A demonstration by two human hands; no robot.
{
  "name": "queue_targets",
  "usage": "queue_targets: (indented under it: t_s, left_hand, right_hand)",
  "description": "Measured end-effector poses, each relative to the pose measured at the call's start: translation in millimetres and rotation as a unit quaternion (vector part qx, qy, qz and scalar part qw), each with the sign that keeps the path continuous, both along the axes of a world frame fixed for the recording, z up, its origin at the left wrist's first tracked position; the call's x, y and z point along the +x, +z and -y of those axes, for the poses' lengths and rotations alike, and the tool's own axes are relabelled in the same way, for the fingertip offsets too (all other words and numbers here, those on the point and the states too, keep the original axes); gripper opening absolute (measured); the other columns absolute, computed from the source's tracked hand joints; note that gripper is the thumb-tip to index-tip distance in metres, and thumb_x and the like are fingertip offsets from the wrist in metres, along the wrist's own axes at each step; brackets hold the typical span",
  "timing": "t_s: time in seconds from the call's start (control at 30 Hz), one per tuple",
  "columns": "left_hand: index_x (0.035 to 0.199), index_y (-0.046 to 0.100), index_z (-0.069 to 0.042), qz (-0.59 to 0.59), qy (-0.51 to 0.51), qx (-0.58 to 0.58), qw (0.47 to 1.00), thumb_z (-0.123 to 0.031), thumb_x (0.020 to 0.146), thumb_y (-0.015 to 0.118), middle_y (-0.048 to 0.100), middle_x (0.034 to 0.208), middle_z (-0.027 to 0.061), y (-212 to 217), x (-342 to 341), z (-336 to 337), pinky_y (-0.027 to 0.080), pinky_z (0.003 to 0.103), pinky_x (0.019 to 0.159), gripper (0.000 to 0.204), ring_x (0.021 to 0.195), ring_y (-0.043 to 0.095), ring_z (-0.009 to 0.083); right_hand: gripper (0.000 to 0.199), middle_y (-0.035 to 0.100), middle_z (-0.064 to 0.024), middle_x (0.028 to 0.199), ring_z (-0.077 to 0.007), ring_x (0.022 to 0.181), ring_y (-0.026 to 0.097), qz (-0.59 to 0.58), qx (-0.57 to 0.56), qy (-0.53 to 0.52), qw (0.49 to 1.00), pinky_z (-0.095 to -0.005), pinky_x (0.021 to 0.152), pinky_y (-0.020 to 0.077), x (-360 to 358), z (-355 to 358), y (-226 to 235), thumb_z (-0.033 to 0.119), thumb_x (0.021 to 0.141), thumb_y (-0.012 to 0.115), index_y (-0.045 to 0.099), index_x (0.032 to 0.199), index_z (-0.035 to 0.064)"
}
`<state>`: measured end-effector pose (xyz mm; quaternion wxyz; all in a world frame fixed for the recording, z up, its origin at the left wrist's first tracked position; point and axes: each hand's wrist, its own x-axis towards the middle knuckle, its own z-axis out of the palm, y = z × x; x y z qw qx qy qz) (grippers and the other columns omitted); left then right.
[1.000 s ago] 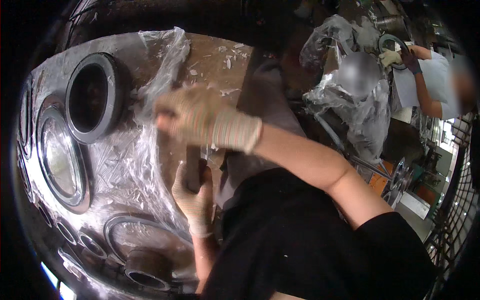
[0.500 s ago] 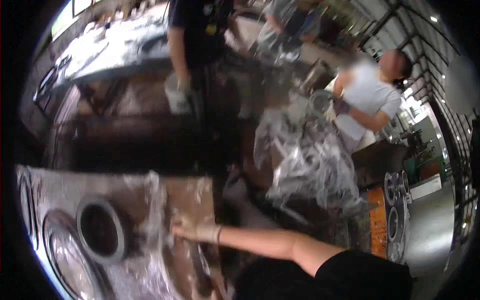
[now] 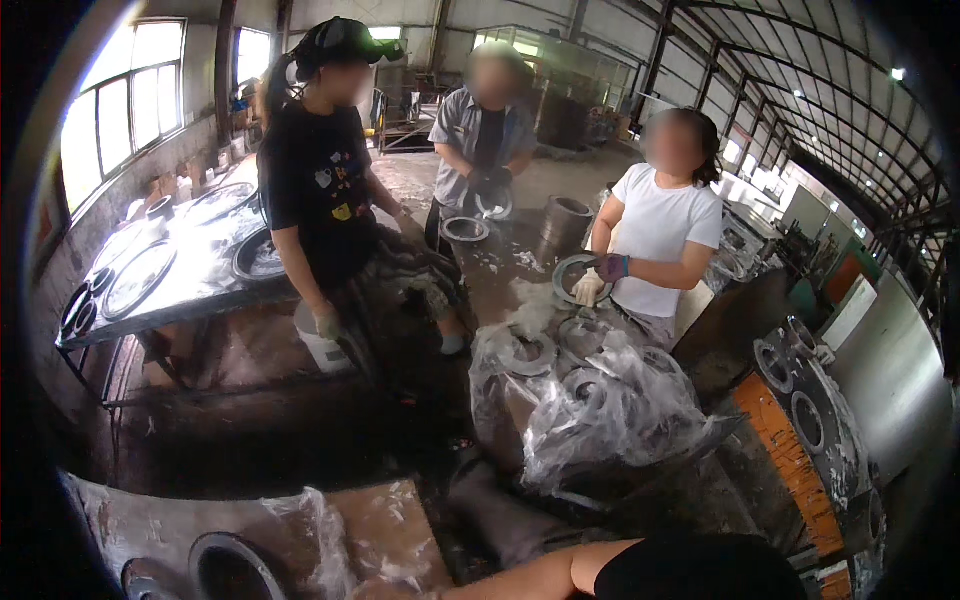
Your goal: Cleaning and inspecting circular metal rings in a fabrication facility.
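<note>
My right forearm point(image 3: 530, 578) comes in from the lower right, below a black sleeve, and reaches left across the bottom edge. My right hand point(image 3: 388, 588), pale and blurred, is cut off by the lower edge at the brown board point(image 3: 385, 520), so its fingers cannot be made out. Crumpled clear plastic film point(image 3: 325, 535) lies on the board beside it. Farther left, a thick dark grey ring point(image 3: 235, 550) lies on the same surface, with part of another ring point(image 3: 150, 580) near the lower left. My left hand is not in view.
Ahead, a stand holds several grey rings under plastic film point(image 3: 610, 400). A person in white point(image 3: 665, 215) handles a ring point(image 3: 572, 280) there. Two others stand behind: one in black point(image 3: 320, 190), one in grey point(image 3: 460, 125). A metal table point(image 3: 150, 295) with rings stands left; an orange-sided bench point(image 3: 785, 455) right.
The view has tipped up and away, so the board and my right arm sit lower in the picture. The hand has slid to the bottom edge, and the people now show fully.
</note>
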<state>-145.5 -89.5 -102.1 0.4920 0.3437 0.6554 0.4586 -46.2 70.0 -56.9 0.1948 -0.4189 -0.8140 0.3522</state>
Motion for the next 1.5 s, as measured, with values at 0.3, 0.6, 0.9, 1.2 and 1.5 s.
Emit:
queue_targets:
  t_s: [0.3,0.6,0.9,1.2,1.5]
  left_hand:
    - [0.122,0.058,0.008,0.015,-0.053,0.010,0.998,-0.003,0.082,0.069,0.067,0.110,0.0143,-13.0,-1.2,17.6,0.053,0.031,0.085,0.042,0.099,0.064,0.0208]
    - [0.120,0.060,0.005,-0.228,-0.126,0.157,0.953,-0.004,0.088,0.060,0.063,0.118,0.0169,72.0,48.0,-50.7,0.051,0.038,0.090,0.033,0.100,0.063,0.0306]
    - [0.121,0.063,-0.001,-0.375,-0.192,0.228,0.878,-0.008,0.090,0.059,0.064,0.123,0.0166,99.5,78.7,-91.1,0.046,0.037,0.099,0.032,0.108,0.062,0.0293]
    - [0.131,0.060,-0.002,-0.223,-0.202,0.153,0.941,-0.015,0.091,0.059,0.064,0.127,0.0144,103.5,88.5,-117.4,0.044,0.032,0.100,0.042,0.116,0.059,0.0223]
    - [0.128,0.060,0.000,-0.508,-0.182,0.313,0.781,-0.020,0.092,0.063,0.064,0.126,0.0175,50.0,54.5,-117.1,0.051,0.034,0.091,0.041,0.106,0.065,0.0280]
  right_hand:
    - [0.032,0.067,-0.0125,0.093,-0.0256,0.092,0.062,-0.178,-0.309,0.055,0.933,-0.0388,0.086,0.0477,39.6,-73.0,-132.3,0.029,0.088,0.060,0.065,0.110,0.0063]
    - [0.039,0.062,-0.0135,0.113,-0.0286,0.107,0.057,-0.203,-0.202,0.039,0.957,-0.0417,0.089,0.0475,44.6,-45.1,-95.8,0.040,0.087,0.061,0.064,0.113,0.0112]
    - [0.036,0.064,-0.0143,0.108,-0.0277,0.105,0.059,-0.172,0.024,0.048,0.984,-0.0445,0.084,0.0497,147.9,-67.0,37.0,0.042,0.083,0.066,0.068,0.103,0.0119]
    - [0.033,0.063,-0.0079,0.096,-0.0288,0.093,0.063,0.113,0.191,-0.024,0.975,-0.0435,0.081,0.0499,158.8,-64.0,-11.6,0.022,0.076,0.072,0.062,0.105,0.0128]
    - [0.009,0.063,-0.0067,0.083,-0.0271,0.081,0.062,-0.035,0.396,-0.110,0.911,-0.0403,0.072,0.0481,136.6,-47.5,14.6,0.015,0.085,0.057,0.063,0.090,0.0098]
